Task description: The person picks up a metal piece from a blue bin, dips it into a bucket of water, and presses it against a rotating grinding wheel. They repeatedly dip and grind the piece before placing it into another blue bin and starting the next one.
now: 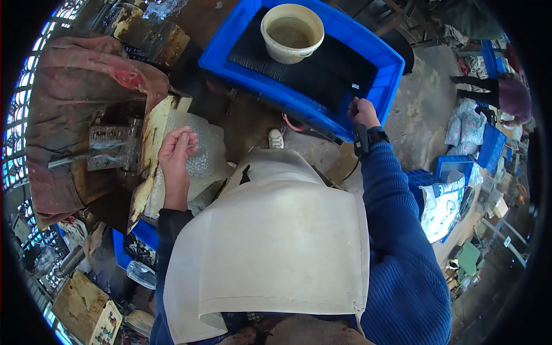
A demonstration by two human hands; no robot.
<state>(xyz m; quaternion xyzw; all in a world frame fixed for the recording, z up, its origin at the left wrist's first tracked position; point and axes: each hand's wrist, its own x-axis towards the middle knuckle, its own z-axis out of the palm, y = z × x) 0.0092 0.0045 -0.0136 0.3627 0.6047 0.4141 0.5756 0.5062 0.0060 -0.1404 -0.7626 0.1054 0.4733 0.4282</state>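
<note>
Over a sheet of clear bubble wrap at the left, my left hand is raised, its fingers curled in against the thumb, and nothing shows in them. My right hand is at the near right corner of a large blue bin. Its fingers are closed, and I cannot make out what they hold, if anything. Thin black pieces stand packed in rows inside the bin, close to this hand. A cream plastic bucket with cloudy liquid sits on top of them.
At the left a machine with a metal block stands beside a dirty wooden board and a red-brown cloth. A smaller blue crate is below it. White sacks and another person are at the far right.
</note>
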